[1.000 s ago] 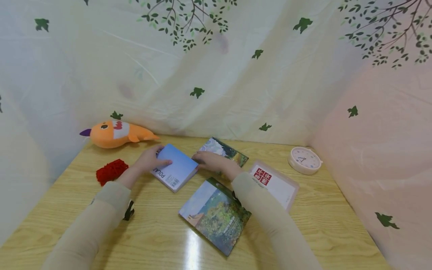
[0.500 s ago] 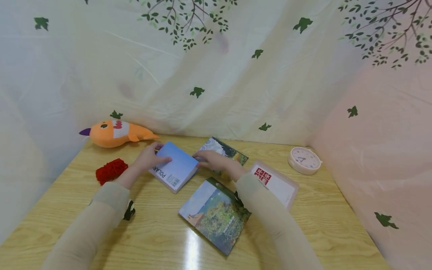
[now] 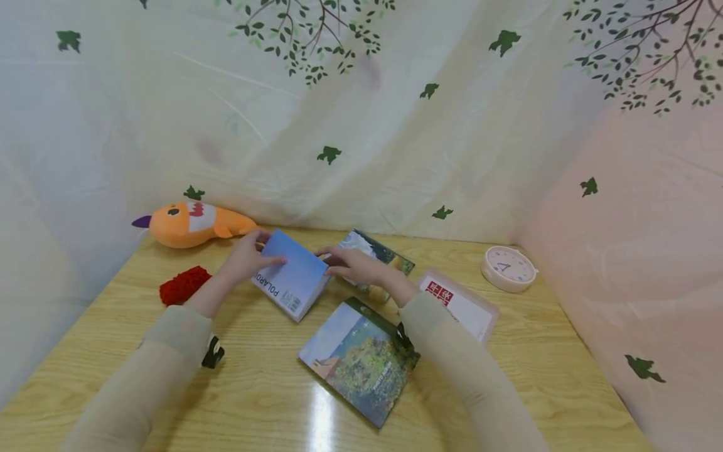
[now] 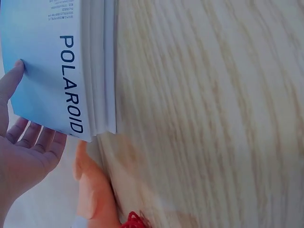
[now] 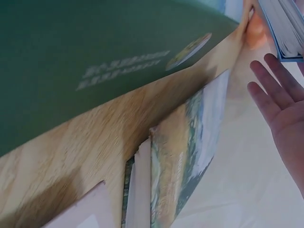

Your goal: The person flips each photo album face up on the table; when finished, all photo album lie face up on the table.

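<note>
A blue photo album [image 3: 294, 274] marked POLAROID leans with its far edge raised off the table. My left hand [image 3: 246, 257] holds its left side, thumb on the pale cover and fingers behind the edge. In the left wrist view, loose page edges show along the side of the album [image 4: 52, 66]. At the album's right corner is my right hand [image 3: 358, 265], its fingers extended around that corner. The right wrist view shows those fingers [image 5: 280, 88] fairly straight near the album's corner [image 5: 287, 33]; whether they touch it is unclear.
A landscape-covered photo album [image 3: 361, 364] lies in front, and another picture-covered book [image 3: 390, 254] lies behind my right hand. A white card-like item with red characters [image 3: 465, 311] and a round pink clock [image 3: 510, 268] are right. An orange plush shark [image 3: 183, 226] and red yarn [image 3: 183, 285] are left.
The blue album's far edge has risen and tilted up, my left hand lifting with it. My right hand has shifted slightly left and up at the corner. The other items stay put.
</note>
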{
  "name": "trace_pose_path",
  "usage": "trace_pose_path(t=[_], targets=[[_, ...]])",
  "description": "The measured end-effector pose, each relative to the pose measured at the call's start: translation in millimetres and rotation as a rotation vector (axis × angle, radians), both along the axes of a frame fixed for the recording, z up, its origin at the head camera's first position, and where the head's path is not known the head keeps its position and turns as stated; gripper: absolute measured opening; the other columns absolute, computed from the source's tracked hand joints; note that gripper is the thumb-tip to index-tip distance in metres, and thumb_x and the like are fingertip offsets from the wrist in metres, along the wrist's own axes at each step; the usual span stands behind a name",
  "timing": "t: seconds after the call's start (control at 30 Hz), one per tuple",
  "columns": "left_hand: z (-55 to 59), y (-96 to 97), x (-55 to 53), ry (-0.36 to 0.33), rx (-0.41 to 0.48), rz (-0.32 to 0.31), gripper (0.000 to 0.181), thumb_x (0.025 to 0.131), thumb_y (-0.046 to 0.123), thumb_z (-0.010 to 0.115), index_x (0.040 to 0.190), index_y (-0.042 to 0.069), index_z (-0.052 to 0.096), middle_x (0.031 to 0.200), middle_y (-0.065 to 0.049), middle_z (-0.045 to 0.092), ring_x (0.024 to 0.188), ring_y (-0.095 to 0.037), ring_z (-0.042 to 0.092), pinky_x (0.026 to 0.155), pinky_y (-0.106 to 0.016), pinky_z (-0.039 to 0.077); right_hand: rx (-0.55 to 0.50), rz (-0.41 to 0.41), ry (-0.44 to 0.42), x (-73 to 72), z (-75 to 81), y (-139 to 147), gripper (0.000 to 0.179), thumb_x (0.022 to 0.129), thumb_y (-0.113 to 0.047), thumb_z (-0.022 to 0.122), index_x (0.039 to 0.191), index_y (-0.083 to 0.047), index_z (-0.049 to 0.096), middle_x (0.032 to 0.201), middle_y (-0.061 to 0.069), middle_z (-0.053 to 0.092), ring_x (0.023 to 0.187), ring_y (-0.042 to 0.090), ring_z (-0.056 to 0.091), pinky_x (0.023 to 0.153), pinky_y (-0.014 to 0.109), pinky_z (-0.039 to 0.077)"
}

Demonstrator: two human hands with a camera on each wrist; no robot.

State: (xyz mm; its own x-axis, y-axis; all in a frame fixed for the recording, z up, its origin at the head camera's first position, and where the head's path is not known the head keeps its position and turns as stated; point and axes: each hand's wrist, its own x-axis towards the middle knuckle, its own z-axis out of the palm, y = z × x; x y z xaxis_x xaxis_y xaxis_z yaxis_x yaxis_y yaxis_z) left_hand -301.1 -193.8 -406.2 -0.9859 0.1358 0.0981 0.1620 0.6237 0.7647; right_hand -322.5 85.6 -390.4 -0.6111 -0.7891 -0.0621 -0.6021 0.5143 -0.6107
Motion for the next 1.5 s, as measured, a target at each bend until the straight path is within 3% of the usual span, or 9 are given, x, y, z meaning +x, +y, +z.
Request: trace_pose_path(t=[0.37, 0.57, 0.67, 0.87, 1.07, 1.27, 1.5], targets=[[15.4, 6.5, 5.4, 0.049, -0.002, 0.031, 0.084, 0.079, 0.038, 0.076, 0.140, -0.005, 0.036, 0.127, -0.025, 0.050, 0.113, -0.037, 0.050, 0.092, -0.050, 0.046, -0.175, 0.015, 0.019, 6.6, 11.3, -1, 0.042, 0.100, -0.022, 0.045, 0.141, -0.016, 0.040, 0.140, 0.007, 0.048, 0.122, 0.020, 0.053, 0.097, 0.026, 0.046], [19.9, 9.6, 10.5, 0.104, -0.041, 0.065, 0.086, 0.075, 0.044, 0.077, 0.137, -0.004, 0.041, 0.127, -0.024, 0.053, 0.113, -0.038, 0.051, 0.094, -0.051, 0.044, -0.219, 0.017, -0.033, 13.3, 16.9, 0, 0.042, 0.099, -0.022, 0.047, 0.141, -0.017, 0.041, 0.135, 0.009, 0.050, 0.119, 0.021, 0.056, 0.089, 0.035, 0.052], [20.5, 10.6, 12.6, 0.143, -0.072, 0.087, 0.084, 0.074, 0.047, 0.077, 0.133, -0.003, 0.046, 0.122, -0.022, 0.056, 0.107, -0.036, 0.052, 0.089, -0.049, 0.046, -0.241, 0.005, -0.062, 16.3, 18.9, 1, 0.042, 0.099, -0.020, 0.048, 0.140, -0.015, 0.042, 0.134, 0.011, 0.051, 0.116, 0.023, 0.057, 0.082, 0.037, 0.055], [23.6, 13.6, 18.6, 0.185, -0.079, 0.132, 0.080, 0.073, 0.050, 0.076, 0.128, -0.001, 0.048, 0.107, -0.019, 0.061, 0.089, -0.029, 0.057, 0.071, -0.038, 0.050, -0.270, -0.037, -0.092, 21.3, 24.4, 1, 0.040, 0.099, -0.017, 0.049, 0.138, -0.013, 0.044, 0.135, 0.012, 0.051, 0.114, 0.025, 0.058, 0.074, 0.029, 0.056], [25.3, 15.5, 25.1, 0.178, -0.038, 0.162, 0.079, 0.074, 0.054, 0.073, 0.129, 0.002, 0.047, 0.117, -0.018, 0.059, 0.093, -0.031, 0.062, 0.073, -0.041, 0.055, -0.318, -0.046, -0.101, 24.5, 26.4, 2, 0.039, 0.097, -0.017, 0.051, 0.136, -0.012, 0.047, 0.138, 0.009, 0.048, 0.119, 0.026, 0.054, 0.079, 0.033, 0.056], [25.7, 14.2, 32.3, 0.121, 0.045, 0.158, 0.080, 0.076, 0.055, 0.071, 0.131, 0.003, 0.044, 0.126, -0.018, 0.055, 0.101, -0.033, 0.063, 0.077, -0.044, 0.056, -0.333, -0.016, -0.057, 25.2, 22.8, 2, 0.038, 0.095, -0.013, 0.055, 0.133, -0.011, 0.051, 0.141, 0.009, 0.046, 0.124, 0.026, 0.051, 0.089, 0.033, 0.052], [24.7, 10.6, 35.6, 0.065, 0.104, 0.153, 0.088, 0.075, 0.061, 0.067, 0.137, 0.004, 0.039, 0.132, -0.021, 0.052, 0.106, -0.035, 0.061, 0.081, -0.047, 0.054, -0.326, -0.039, -0.076, 25.2, 21.9, 3, 0.040, 0.095, -0.016, 0.056, 0.134, -0.015, 0.051, 0.141, 0.008, 0.046, 0.125, 0.023, 0.051, 0.086, 0.028, 0.053]])
